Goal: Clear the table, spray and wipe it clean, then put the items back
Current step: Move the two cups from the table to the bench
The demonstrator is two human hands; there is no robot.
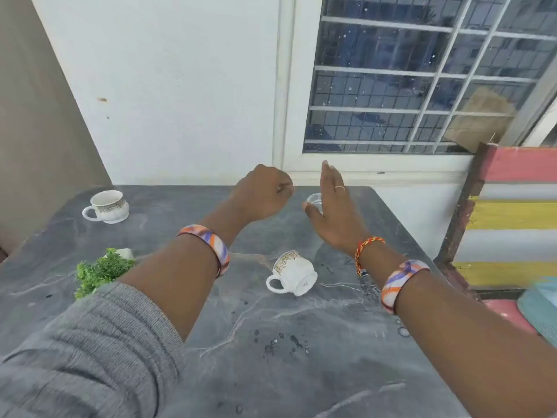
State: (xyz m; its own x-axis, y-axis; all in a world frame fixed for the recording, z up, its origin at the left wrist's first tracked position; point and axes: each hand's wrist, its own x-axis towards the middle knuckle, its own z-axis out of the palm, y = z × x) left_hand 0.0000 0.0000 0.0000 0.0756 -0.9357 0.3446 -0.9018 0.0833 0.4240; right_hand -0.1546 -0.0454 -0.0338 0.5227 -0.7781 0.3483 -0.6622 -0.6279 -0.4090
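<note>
While both hands hover over the grey marble table (301,372), three vessels sit on it. An upright white cup (107,206) stands at the far left, handle toward the viewer's left; its contents cannot be seen. A second cup (294,273) lies tipped on its side mid-table, mouth pointing away, handle at the left. A small clear glass (313,200) is half hidden behind the right hand (334,206), whose fingers are straight and pressed together. The left hand (262,193) is curled into a loose fist, gripping nothing. Droplets (283,342) spot the near surface; a green plant (102,270) sits left.
</note>
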